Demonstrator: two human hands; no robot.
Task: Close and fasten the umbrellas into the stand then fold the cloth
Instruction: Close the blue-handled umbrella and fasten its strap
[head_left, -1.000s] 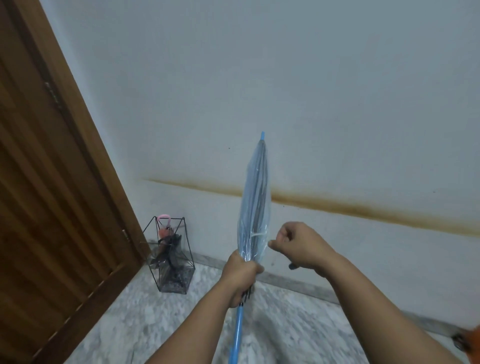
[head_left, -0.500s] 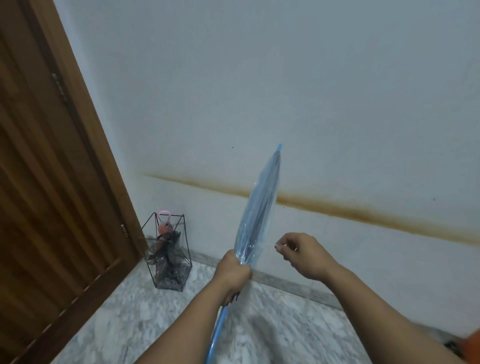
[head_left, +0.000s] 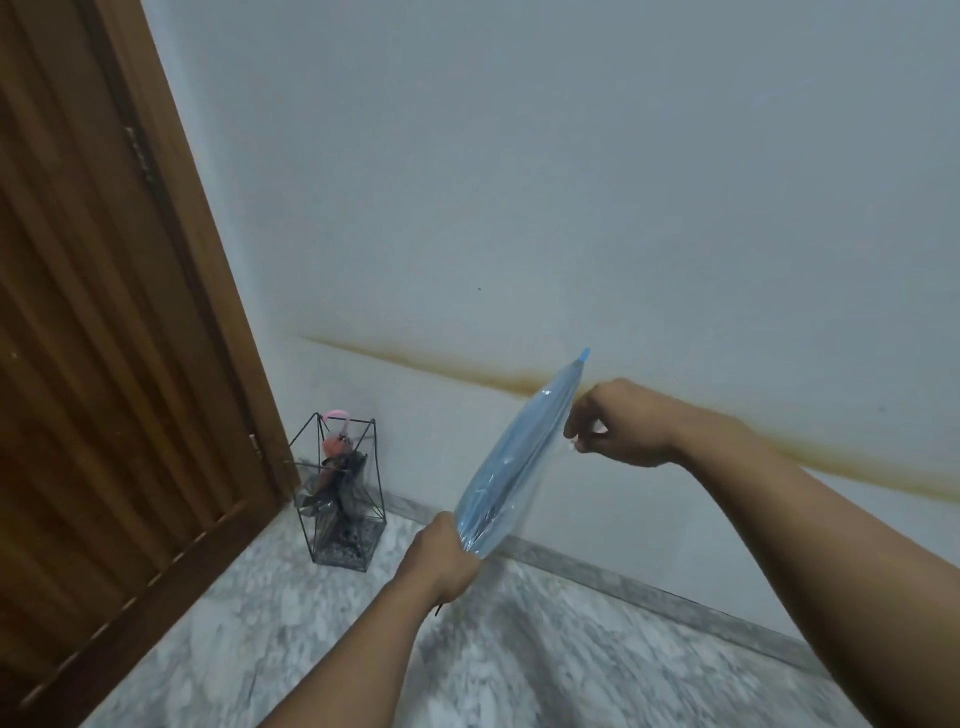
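A closed clear-blue umbrella (head_left: 514, 462) slants up to the right, its blue tip near the wall stain. My left hand (head_left: 441, 564) grips it at the lower end of the canopy; the shaft below is hidden by my arm. Beside the upper canopy my right hand (head_left: 618, 423) pinches a small white piece, apparently the fastening strap, at the canopy's edge. A black wire umbrella stand (head_left: 340, 493) sits on the floor in the corner, holding a dark folded umbrella with a pink handle (head_left: 336, 415).
A brown wooden door (head_left: 104, 338) fills the left side. A white wall with a brown stain line (head_left: 447, 370) runs behind. The floor is grey-white marble (head_left: 545, 649) with a grey skirting strip along the wall.
The umbrella has tilted further to the right and lower. My right hand moved up and right along the canopy, pulling the strap out. The view shifted left.
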